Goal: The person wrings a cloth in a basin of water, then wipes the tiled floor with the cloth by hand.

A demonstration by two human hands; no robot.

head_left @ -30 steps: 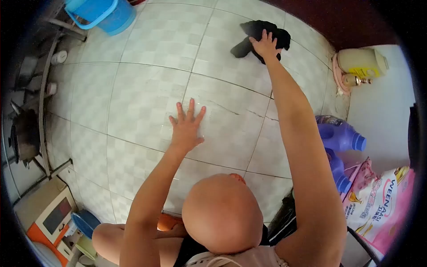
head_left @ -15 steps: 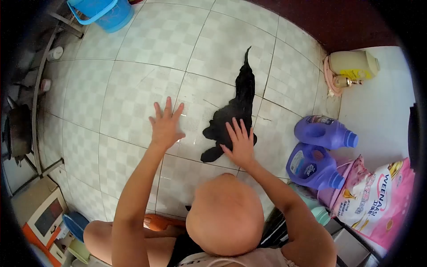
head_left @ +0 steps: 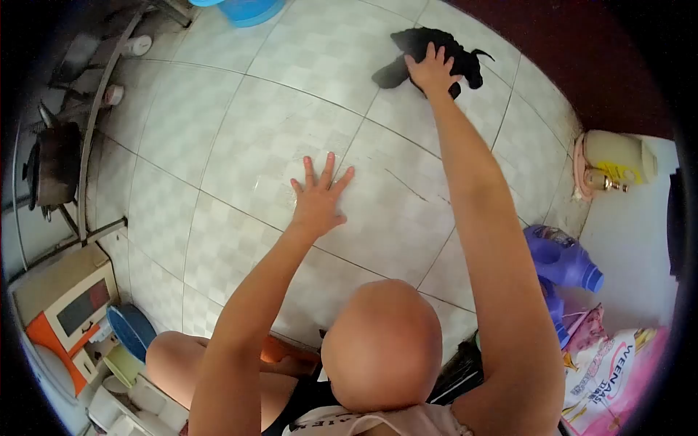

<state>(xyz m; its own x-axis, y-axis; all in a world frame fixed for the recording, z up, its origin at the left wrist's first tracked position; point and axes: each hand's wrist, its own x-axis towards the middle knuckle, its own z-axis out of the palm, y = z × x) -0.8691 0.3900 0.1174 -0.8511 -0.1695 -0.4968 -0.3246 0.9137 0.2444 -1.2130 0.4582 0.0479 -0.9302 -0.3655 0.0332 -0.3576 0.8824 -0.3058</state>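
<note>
A bunched black cloth point(head_left: 418, 40) lies on the tiled floor point(head_left: 283, 109) toward the far right, with a thin tail pointing right. My right hand point(head_left: 434, 75) presses on it from above at the end of a stretched arm, fingers spread and flat. Nearer to me, my left hand point(head_left: 318, 203) rests palm down on the tiles, its fingers apart and nothing in it. Damp, shiny spots show on the tiles around the left fingers.
Purple detergent bottles point(head_left: 563, 258) and a pink-white bag point(head_left: 618, 378) stand at right. A yellowish jug point(head_left: 618, 156) is near the dark red panel point(head_left: 560, 58). A metal rack point(head_left: 91, 145) runs along the left; a blue bucket point(head_left: 251, 11) is at the far edge.
My right hand has pushed the black cloth forward, away from me, and it has bunched up. My left hand stays flat on the floor. The view has shifted.
</note>
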